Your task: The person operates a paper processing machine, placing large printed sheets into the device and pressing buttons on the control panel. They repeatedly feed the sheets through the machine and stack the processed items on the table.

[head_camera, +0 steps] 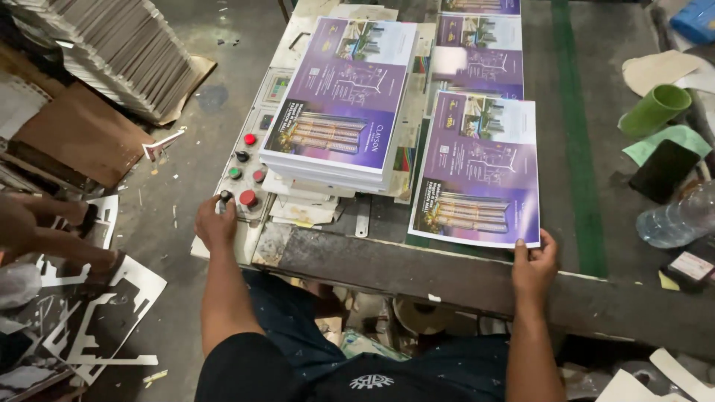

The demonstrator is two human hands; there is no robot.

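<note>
2 hands are in my view, both at the near edge of the machine table (477, 286). My left hand (215, 223) sits at 8 o'clock, fingers curled down onto the control panel (249, 160), touching a small black knob (225, 196) just beside a red button (248, 198). I see it gripping nothing loose; the fingers are bent over the knob.

My right hand (534, 264) sits at 4 o'clock, thumb and fingertips pinching the near right corner of the purple printed sheet (478, 171). This sheet lies flat on the table, its near edge at the table's front lip.

1 thick stack of identical purple sheets (344, 97) rests at 12 o'clock, just beside the held sheet and overlapping the panel's right edge. More purple prints (480, 52) lie beyond, toward 1 o'clock.

At 3 o'clock lie a green cup (655, 109) on its side and a clear plastic bottle (678, 217). At 9 o'clock, another person's arm (45, 231) reaches over white cut-out scraps (104, 320).
</note>
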